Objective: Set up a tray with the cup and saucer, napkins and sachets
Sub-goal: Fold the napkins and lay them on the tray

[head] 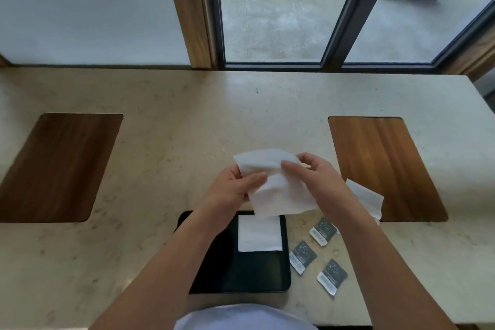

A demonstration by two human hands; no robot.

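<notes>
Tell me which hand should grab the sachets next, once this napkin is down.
Probably the right hand: the three sachets lie on the counter right of the tray, under that arm. The left hand would cross over.

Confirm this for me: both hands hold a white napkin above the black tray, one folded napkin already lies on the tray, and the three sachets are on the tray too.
Not quite. The head view shows the three sachets lying on the counter to the right of the black tray, not on it. The rest holds: left hand and right hand hold a napkin; a folded napkin lies on the tray.
</notes>
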